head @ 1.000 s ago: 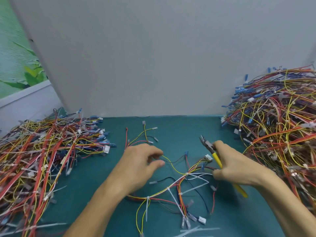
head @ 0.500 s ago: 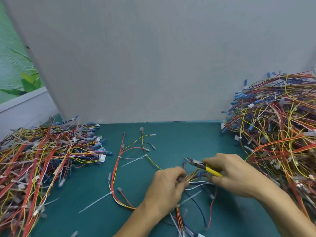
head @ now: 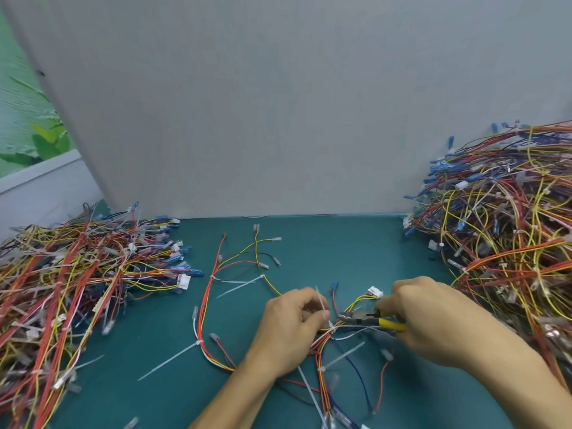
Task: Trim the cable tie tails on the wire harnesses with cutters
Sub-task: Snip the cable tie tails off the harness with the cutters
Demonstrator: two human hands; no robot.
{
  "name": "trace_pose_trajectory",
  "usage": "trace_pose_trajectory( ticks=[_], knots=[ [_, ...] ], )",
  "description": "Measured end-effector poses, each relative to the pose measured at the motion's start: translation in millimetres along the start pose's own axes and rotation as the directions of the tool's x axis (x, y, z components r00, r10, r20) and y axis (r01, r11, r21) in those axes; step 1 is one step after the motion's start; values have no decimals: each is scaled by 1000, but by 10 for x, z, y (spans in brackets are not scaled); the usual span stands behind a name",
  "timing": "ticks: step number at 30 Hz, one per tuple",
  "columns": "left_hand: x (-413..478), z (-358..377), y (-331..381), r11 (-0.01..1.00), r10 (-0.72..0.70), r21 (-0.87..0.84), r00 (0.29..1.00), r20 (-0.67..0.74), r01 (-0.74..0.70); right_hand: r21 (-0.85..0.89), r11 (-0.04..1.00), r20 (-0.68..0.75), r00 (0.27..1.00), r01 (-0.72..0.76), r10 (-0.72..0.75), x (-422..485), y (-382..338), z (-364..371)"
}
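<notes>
**Pinching a tie tail, cutters at the bundle**

Head view: the left hand [head: 291, 329] has its fingers curled, and thumb and forefinger pinch a white cable tie tail [head: 319, 300] that stands up and tilts slightly left from the pinch. The right hand [head: 433, 320] is wrapped round the yellow handles of the cutters [head: 362, 318]. The tool's dark head points left toward the left thumb, with its tip just beside the spot where the tie wraps the wires. Whether the blades are parted cannot be told.

The wire harness [head: 210, 305] lies loose on the green mat [head: 340, 249] between and in front of both hands. It is a thin bundle of red, yellow, white and blue leads with small white and clear connectors. Several other long white tails [head: 173, 360] jut from it untrimmed. A heap of harnesses [head: 77, 274] lies at the mat's left edge, and a taller heap [head: 510, 227] at its right, both well apart from the hands. A plain grey board [head: 278, 103] stands behind the mat
</notes>
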State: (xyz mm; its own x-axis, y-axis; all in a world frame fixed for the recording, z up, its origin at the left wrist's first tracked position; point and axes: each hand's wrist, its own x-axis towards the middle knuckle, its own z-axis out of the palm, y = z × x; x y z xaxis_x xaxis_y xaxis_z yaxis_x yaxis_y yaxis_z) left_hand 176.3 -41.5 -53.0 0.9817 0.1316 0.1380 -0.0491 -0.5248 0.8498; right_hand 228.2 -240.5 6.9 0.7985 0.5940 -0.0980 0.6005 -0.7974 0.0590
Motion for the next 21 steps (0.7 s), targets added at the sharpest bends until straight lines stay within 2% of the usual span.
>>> trace_pose_trajectory(
  ticks=[4,21],
  knots=[
    [1,18,-15,1000,-9,-17,1000,-2,9,13,1000,41,999,11,-12,21,-22,15],
    [23,58,-98,999,27,-18,1000,6,-27,31,997,24,997,73,-73,114,-4,145]
  ],
)
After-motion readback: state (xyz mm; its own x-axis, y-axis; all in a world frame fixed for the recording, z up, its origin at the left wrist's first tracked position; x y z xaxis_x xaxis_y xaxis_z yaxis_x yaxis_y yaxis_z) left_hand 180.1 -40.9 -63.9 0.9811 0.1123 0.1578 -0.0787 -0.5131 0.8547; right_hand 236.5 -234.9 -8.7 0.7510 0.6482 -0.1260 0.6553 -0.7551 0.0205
